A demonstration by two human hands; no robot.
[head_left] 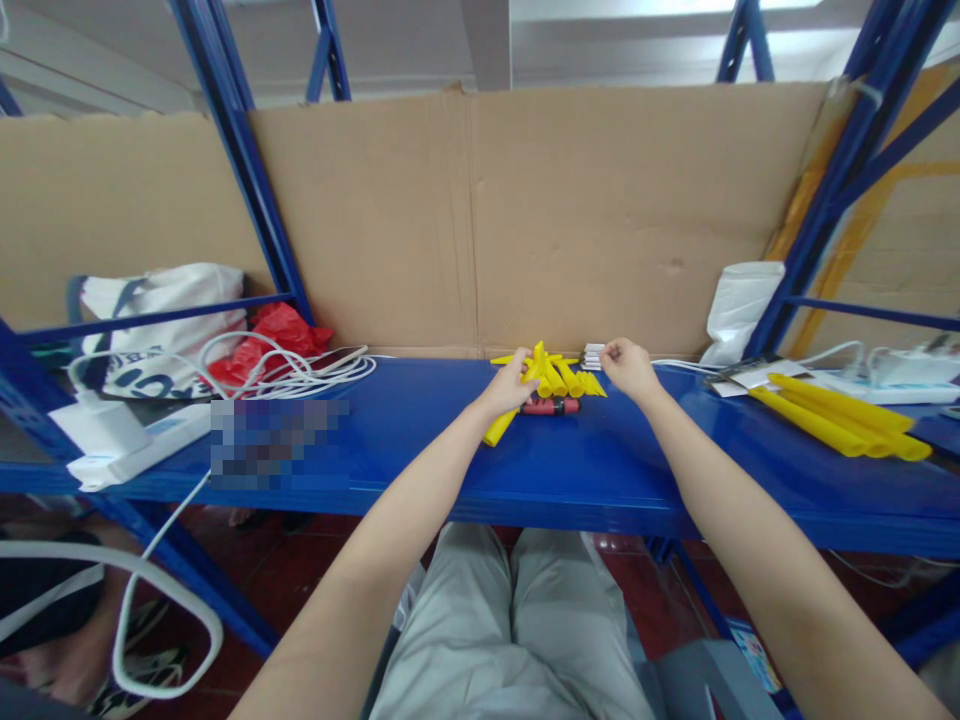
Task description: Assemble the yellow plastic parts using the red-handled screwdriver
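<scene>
My left hand (511, 386) is over the blue shelf with its fingers curled around a yellow tube (501, 428), whose wide end sticks out below the palm. Several shorter yellow cone-shaped pieces (553, 378) lie just to the right of that hand, one of them tilted up by the fingertips. A red and black cylindrical tool (552, 406) rests in front of them. My right hand (628, 366) has its fingertips pinched together beside a small stack of white pieces (592, 356). Whatever may be between those fingers is too small to make out.
Long yellow tubes (844, 420) lie at the right, near a white bag (742, 312). On the left are a power strip (142, 445), coiled white cable (322, 378), red plastic (276, 335) and a cloth bag (169, 320). Cardboard (600, 210) closes off the back. Blue posts (259, 190) frame the shelf.
</scene>
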